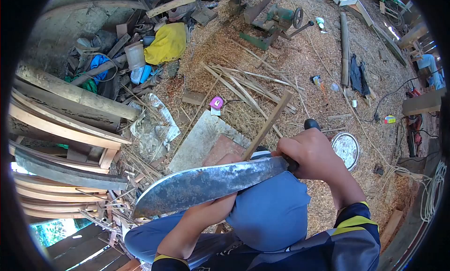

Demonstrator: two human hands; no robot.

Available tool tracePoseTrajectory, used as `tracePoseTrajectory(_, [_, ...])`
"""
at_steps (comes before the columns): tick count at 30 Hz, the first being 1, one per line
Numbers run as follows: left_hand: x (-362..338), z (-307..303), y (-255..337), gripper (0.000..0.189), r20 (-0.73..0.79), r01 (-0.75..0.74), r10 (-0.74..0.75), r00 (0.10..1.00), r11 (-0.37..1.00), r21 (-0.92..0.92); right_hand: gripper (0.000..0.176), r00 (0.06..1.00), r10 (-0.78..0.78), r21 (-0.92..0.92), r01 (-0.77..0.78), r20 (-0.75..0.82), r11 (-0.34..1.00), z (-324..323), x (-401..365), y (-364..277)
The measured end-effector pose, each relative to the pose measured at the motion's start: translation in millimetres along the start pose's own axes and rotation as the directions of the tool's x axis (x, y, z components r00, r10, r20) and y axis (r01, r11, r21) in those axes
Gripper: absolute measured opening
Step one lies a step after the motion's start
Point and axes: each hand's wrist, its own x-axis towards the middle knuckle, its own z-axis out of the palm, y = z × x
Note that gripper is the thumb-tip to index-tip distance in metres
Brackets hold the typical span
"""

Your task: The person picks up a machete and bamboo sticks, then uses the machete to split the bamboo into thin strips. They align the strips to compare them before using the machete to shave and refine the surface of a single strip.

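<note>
My right hand (307,151) is closed around the dark handle of a large machete (206,186). Its broad, worn blade reaches to the left across my front, above my knee. Behind the blade, my left hand (229,160) is mostly hidden, with only part of its back showing over the upper edge. A thin wooden stick (268,126) slants up and away from that hand, which appears closed on its lower end. Below and beyond lie a pale flat board (197,140) and a reddish piece (225,149) on it.
Wood shavings cover the ground. A pink tape measure (216,103) lies past the board, near loose wooden strips (248,86). A round metal lid (346,150) is at right. Curved wooden pieces (61,126) are stacked left; a green metal machine (269,25) stands at the back.
</note>
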Motion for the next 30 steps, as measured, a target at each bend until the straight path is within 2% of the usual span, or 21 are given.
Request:
tracePoseTrajectory(6, [1, -1, 3, 0.023, 0.028, 0.050, -0.051, 0.998, 0.998, 0.036, 0.020, 1.000, -0.002, 0.007, 0.002, 0.000, 1.000, -1, 0, 1])
tracePoseTrajectory(9, [0, 1, 1, 0.023, -0.003, 0.020, -0.020, 1.000, 1.000, 0.010, 0.020, 1.000, -0.004, 0.005, 0.004, -0.008, 1.000, -1, -1, 1])
tracePoseTrajectory(15, [2, -2, 6, 0.024, 0.050, 0.092, -0.096, 0.994, 0.993, 0.068, 0.020, 1.000, -0.009, 0.012, 0.010, -0.010, 1.000, -1, 0, 1])
tracePoseTrajectory(18, [1, 1, 5, 0.016, 0.036, 0.075, -0.076, 0.996, 0.997, 0.028, 0.020, 1.000, -0.011, 0.014, 0.011, -0.017, 1.000, 0, 0, 1])
tracePoseTrajectory(24, [-2, 5, 8, 0.018, 0.009, 0.077, -0.077, 0.997, 0.997, 0.028, 0.022, 0.998, -0.040, -0.007, 0.040, -0.055, 0.999, 2, 0, 1])
tracePoseTrajectory(27, [-4, 5, 8, 0.020, -0.003, 0.196, -0.199, 0.980, 0.959, 0.207, 0.022, 0.991, -0.075, -0.048, 0.070, -0.115, 0.996, 2, 1, -1])
tracePoseTrajectory(30, [-5, 0, 11, 0.023, 0.023, 0.144, -0.156, 0.987, 0.949, 0.281, 0.019, 0.987, -0.064, -0.081, 0.053, -0.145, 0.995, 1, 1, -6])
